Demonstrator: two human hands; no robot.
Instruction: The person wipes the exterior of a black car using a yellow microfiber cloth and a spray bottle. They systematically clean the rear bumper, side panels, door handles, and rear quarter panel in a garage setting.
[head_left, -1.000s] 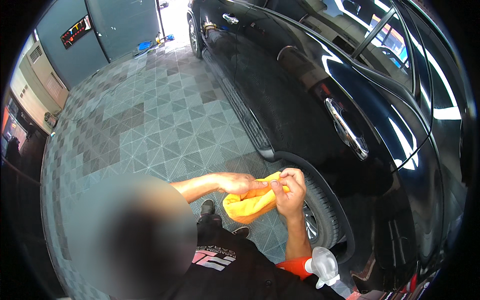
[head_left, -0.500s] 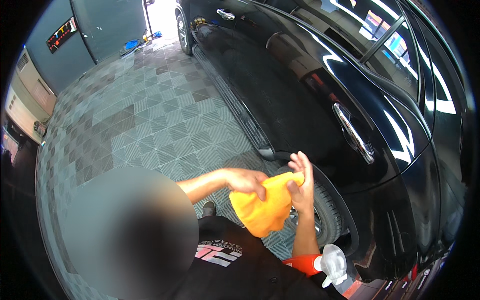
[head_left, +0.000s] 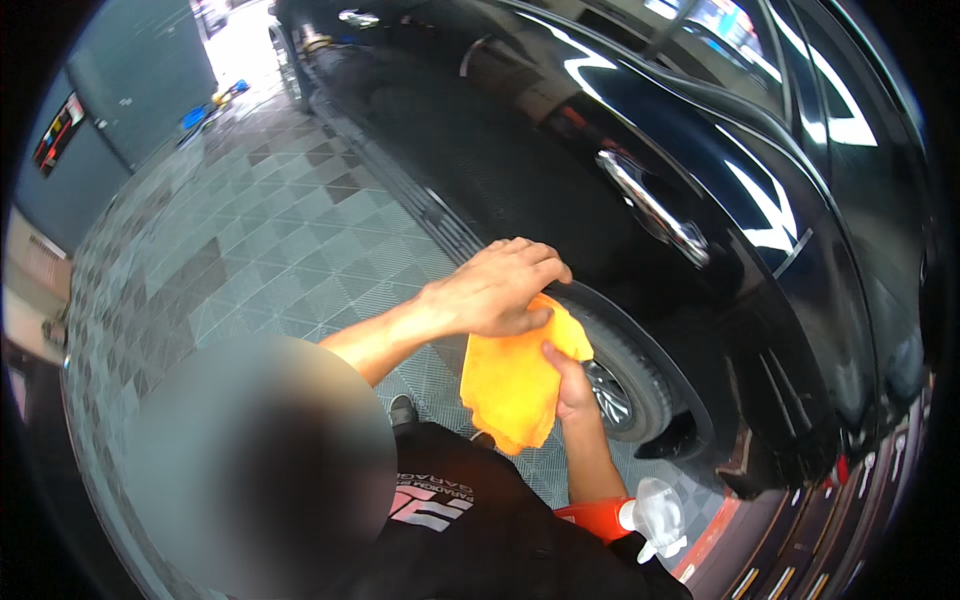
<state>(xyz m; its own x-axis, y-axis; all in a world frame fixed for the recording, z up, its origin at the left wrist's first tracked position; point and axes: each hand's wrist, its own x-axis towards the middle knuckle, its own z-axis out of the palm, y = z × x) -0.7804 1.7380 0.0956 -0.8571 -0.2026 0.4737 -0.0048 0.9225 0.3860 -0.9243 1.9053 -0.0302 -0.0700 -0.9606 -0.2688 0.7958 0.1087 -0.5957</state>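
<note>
My left hand [head_left: 495, 285] is over the top of a folded yellow cloth [head_left: 510, 380], fingers loosely bent and apart, thumb at its upper edge. My right hand [head_left: 570, 385] grips the cloth from the right, thumb lying on its face. Behind the cloth are the rear tire [head_left: 640, 395] and glossy black side of a car [head_left: 480, 150]. A red spray bottle [head_left: 590, 515] with a clear trigger head sits against my body at the lower right.
A chrome door handle [head_left: 650, 205] lies beyond my hands, above a long side step [head_left: 400, 185]. The grey tiled floor [head_left: 240, 240] stretches left to grey walls [head_left: 150, 60], with blue items [head_left: 195, 117] by a bright doorway. Dark grooved flooring [head_left: 800, 540] is at lower right.
My left hand has risen from the cloth's middle to above its top, fingers lifted. The cloth now hangs flatter in my right hand. The view has turned, shifting the car leftward.
</note>
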